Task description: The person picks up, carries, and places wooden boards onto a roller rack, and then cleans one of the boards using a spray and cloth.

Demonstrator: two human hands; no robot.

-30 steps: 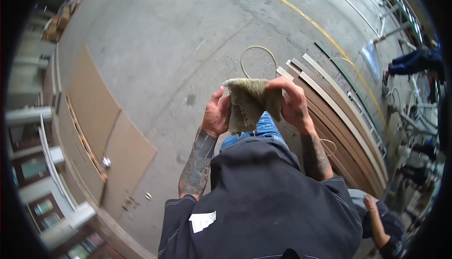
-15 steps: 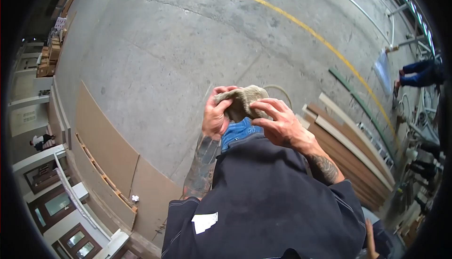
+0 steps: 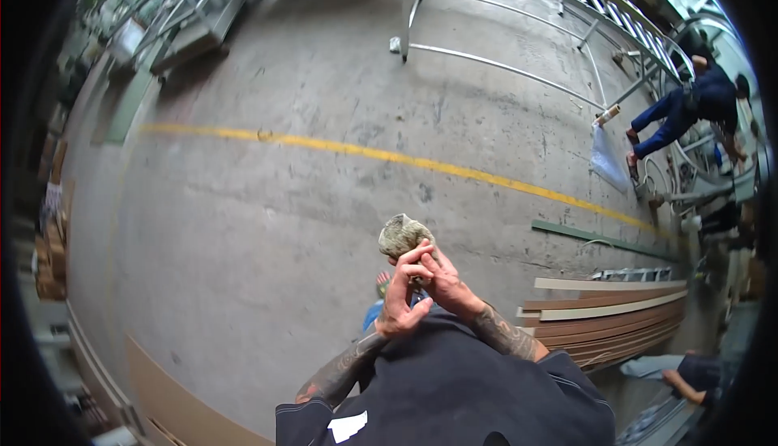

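Observation:
A bunched grey-green cloth (image 3: 401,235) sticks up above my two hands, which are pressed together in front of my chest. My left hand (image 3: 403,292) wraps its fingers round the lower part of the cloth. My right hand (image 3: 448,282) closes against it from the right side. Both forearms are tattooed and come up from a dark shirt. Most of the cloth is hidden inside the hands.
Grey concrete floor with a yellow line (image 3: 389,154) across it. Long wooden boards (image 3: 608,316) lie stacked at the right. A metal rail frame (image 3: 519,65) stands at the top. Another person in dark blue (image 3: 689,106) works at the upper right; brown panels (image 3: 178,405) lean lower left.
The view has tilted up toward the far floor and rails. The cloth, spread wide between my hands a second ago, is now bunched into a small wad held higher.

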